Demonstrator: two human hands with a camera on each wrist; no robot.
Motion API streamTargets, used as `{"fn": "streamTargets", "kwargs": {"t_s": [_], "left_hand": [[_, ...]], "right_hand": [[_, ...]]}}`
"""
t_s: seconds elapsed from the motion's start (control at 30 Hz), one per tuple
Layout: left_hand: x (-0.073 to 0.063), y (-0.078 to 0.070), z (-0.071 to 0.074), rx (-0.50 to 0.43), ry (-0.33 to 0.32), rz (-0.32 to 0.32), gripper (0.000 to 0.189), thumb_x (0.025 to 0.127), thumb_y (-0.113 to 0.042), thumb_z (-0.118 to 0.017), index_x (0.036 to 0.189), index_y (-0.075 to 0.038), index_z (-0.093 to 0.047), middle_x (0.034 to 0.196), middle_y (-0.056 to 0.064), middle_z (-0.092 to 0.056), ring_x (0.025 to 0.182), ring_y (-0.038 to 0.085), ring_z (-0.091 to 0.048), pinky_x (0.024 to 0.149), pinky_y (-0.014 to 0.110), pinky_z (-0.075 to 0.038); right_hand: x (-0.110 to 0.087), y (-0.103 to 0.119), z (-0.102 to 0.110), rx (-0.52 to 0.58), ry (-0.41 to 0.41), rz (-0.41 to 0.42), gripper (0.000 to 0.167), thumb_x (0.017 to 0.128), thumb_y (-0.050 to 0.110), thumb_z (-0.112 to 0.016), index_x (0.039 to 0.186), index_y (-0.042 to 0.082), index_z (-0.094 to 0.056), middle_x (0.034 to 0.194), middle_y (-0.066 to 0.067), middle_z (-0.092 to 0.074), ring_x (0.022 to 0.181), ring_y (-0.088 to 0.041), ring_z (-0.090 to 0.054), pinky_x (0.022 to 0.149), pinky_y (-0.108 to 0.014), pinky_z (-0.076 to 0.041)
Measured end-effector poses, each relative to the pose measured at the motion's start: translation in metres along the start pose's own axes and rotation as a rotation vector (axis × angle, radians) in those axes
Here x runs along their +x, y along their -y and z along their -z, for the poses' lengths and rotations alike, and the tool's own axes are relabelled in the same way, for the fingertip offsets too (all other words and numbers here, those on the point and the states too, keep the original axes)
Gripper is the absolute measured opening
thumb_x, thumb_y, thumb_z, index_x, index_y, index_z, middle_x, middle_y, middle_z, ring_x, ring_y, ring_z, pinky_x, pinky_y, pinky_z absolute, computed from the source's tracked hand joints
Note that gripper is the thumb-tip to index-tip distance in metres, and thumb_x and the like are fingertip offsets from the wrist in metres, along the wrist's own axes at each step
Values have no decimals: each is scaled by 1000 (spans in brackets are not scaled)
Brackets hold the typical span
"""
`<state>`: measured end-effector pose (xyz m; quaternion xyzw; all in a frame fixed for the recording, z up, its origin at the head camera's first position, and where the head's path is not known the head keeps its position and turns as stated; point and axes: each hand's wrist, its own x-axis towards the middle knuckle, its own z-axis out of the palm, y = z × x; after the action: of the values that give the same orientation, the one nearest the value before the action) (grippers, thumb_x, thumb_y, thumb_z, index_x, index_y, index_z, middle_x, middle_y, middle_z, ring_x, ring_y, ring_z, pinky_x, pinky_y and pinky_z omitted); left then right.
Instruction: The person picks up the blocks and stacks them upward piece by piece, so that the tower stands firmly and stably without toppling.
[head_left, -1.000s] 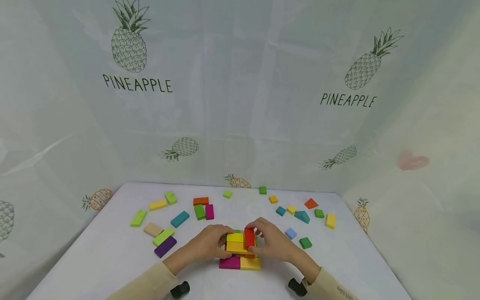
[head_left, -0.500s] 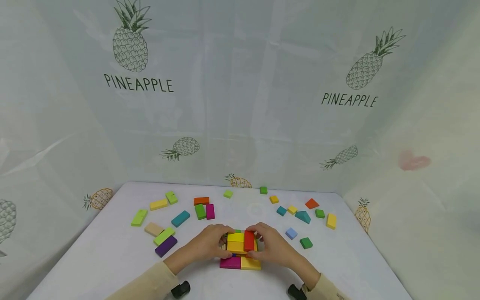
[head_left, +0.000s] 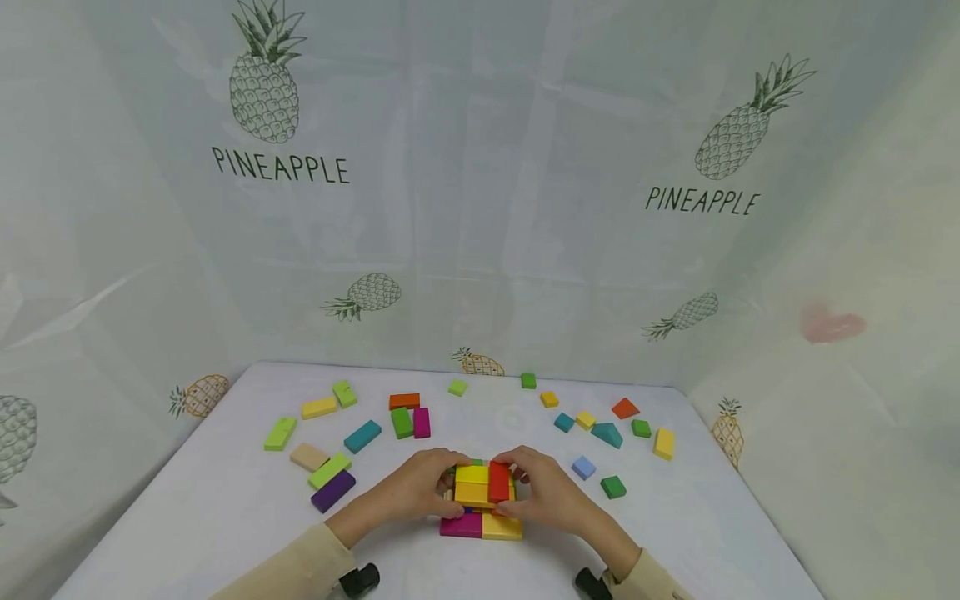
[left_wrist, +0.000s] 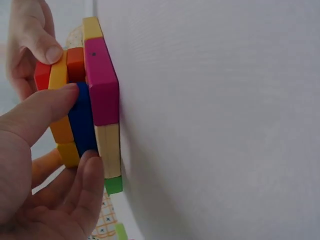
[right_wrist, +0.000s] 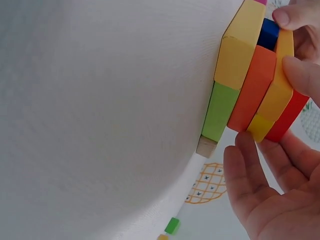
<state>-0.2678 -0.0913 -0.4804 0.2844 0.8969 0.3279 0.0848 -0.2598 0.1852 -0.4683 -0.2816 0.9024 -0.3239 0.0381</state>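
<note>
A stack of wooden blocks stands in layers between both hands. Its bottom layer shows a magenta block (head_left: 461,526), a pale yellow block (right_wrist: 235,60) and a light green block (right_wrist: 220,111). Above these lie a blue block (left_wrist: 82,122) and an orange block (right_wrist: 254,90), topped by yellow blocks (head_left: 472,493). My left hand (head_left: 422,485) grips the stack's left side, thumb in front and fingers behind, over the blue and yellow blocks. On the right end of the top, my right hand (head_left: 546,492) holds a red block (head_left: 498,482), its thumb also touching the yellow block's front.
Loose blocks lie around the stack on the white table (head_left: 405,571). To the left are a purple block (head_left: 333,492), a tan block (head_left: 308,457) and a teal block (head_left: 363,436). A teal triangle (head_left: 607,434) and a light blue block (head_left: 583,467) lie to the right.
The red block has settled flatter on the yellow blocks, and my right hand has closed in around it slightly. The left hand keeps its grip on the stack.
</note>
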Motion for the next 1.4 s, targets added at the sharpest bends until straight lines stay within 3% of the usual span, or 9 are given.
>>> {"fn": "streamTargets", "kwargs": {"t_s": [0.13, 0.23, 0.4, 0.53, 0.63, 0.77, 0.93, 1.13, 1.4], "left_hand": [[-3, 6, 7, -31, 37, -3, 75, 85, -34, -91, 152, -25, -58, 118, -12, -64, 98, 9, -58, 81, 21, -56], [-5, 10, 18, -37, 27, 7, 78, 87, -29, -90, 156, -25, -54, 134, -5, -65, 108, 13, -61, 87, 26, -59], [0, 20, 37, -8, -99, 48, 73, 91, -18, -86, 156, -19, -52, 145, 7, -62, 124, 28, -61, 98, 45, -60], [11, 36, 46, 51, -207, 87, 69, 91, -16, -85, 154, -15, -55, 150, 12, -60, 135, 36, -54, 109, 58, -51], [20, 48, 51, 90, -237, 95, 69, 89, -15, -86, 151, -10, -57, 152, 16, -58, 139, 40, -50, 113, 63, -46], [32, 65, 56, 132, -241, 108, 70, 86, -15, -88, 149, -6, -59, 150, 19, -57, 135, 42, -50, 112, 62, -47], [42, 76, 58, 196, -212, 140, 71, 85, -18, -88, 149, -6, -60, 148, 17, -58, 126, 36, -51, 103, 52, -53], [45, 73, 58, 240, -204, 168, 63, 86, -21, -88, 143, -6, -65, 146, 16, -59, 126, 35, -48, 103, 49, -54], [44, 67, 57, 250, -213, 160, 54, 83, -24, -91, 131, -8, -72, 125, 8, -69, 116, 28, -50, 93, 43, -57]], "right_hand": [[0, 1, 0, 2, 7, -9, 56, 87, 36, -90, 135, 18, -66, 123, 7, -67, 101, -9, -60, 88, -27, -59], [1, 1, -1, 2, 9, -13, 56, 87, 37, -89, 135, 19, -66, 123, 7, -67, 101, -9, -60, 88, -26, -59], [2, 1, -1, 6, 12, -29, 56, 88, 37, -89, 135, 19, -66, 122, 7, -67, 101, -10, -61, 86, -25, -59], [1, 1, -2, 17, 11, -40, 56, 88, 34, -89, 136, 18, -66, 122, 6, -67, 101, -13, -61, 86, -27, -60], [0, 0, -2, 22, 9, -43, 56, 88, 34, -89, 136, 17, -65, 122, 6, -67, 101, -14, -61, 85, -27, -60], [0, 0, -2, 29, 11, -44, 57, 88, 35, -89, 136, 17, -65, 122, 6, -67, 101, -15, -62, 85, -27, -60], [0, 1, -1, 38, 17, -47, 57, 88, 34, -89, 137, 17, -65, 120, 6, -66, 101, -16, -62, 84, -27, -60], [0, 2, -1, 40, 15, -43, 57, 88, 33, -89, 137, 17, -64, 120, 6, -66, 101, -16, -62, 83, -27, -60], [-1, 2, 0, 40, 14, -28, 56, 88, 33, -89, 136, 17, -65, 120, 6, -66, 99, -15, -62, 83, -28, -60]]}}
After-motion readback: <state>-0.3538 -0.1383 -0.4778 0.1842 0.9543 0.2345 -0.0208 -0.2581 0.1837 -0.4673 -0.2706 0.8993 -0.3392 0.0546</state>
